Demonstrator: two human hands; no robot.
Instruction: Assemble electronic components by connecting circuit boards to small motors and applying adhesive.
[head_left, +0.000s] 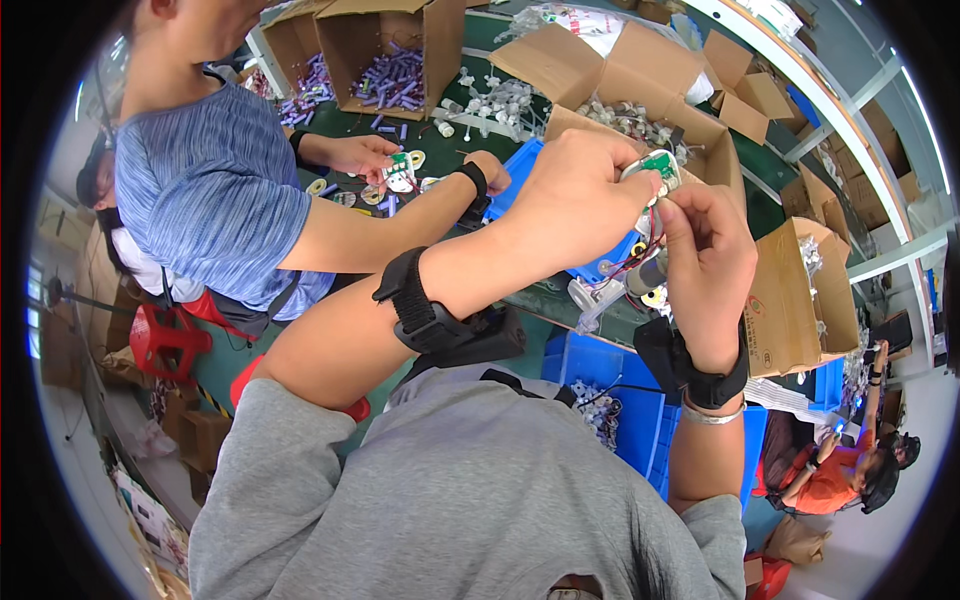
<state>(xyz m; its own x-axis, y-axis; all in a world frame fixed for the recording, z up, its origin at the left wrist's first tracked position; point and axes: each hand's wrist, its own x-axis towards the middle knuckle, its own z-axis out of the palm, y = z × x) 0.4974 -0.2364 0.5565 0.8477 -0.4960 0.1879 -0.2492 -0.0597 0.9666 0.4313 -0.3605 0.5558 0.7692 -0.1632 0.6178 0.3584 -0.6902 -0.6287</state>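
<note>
Above the workbench, my left hand (pixel 580 190) and my right hand (pixel 712 262) meet on a small white plastic housing with a green circuit board (pixel 657 166). My left fingers pinch it from the left side. The thumb and forefinger of my right hand are closed together at its lower right, by the wires; their exact hold is partly hidden. Thin red and dark wires (pixel 638 258) hang below the housing. Beneath my hands lie a cylindrical part (pixel 648 277) and clear plastic pieces (pixel 594 303), close to a blue tray (pixel 522 165).
To my left, a co-worker in a blue shirt (pixel 215 180) handles a similar white-and-green part (pixel 400 173). Behind stands a cardboard box (pixel 440 55) of purple cylinders. An open carton (pixel 720 155) and another carton (pixel 790 305) flank my right hand. Blue bins (pixel 640 435) stand near my body.
</note>
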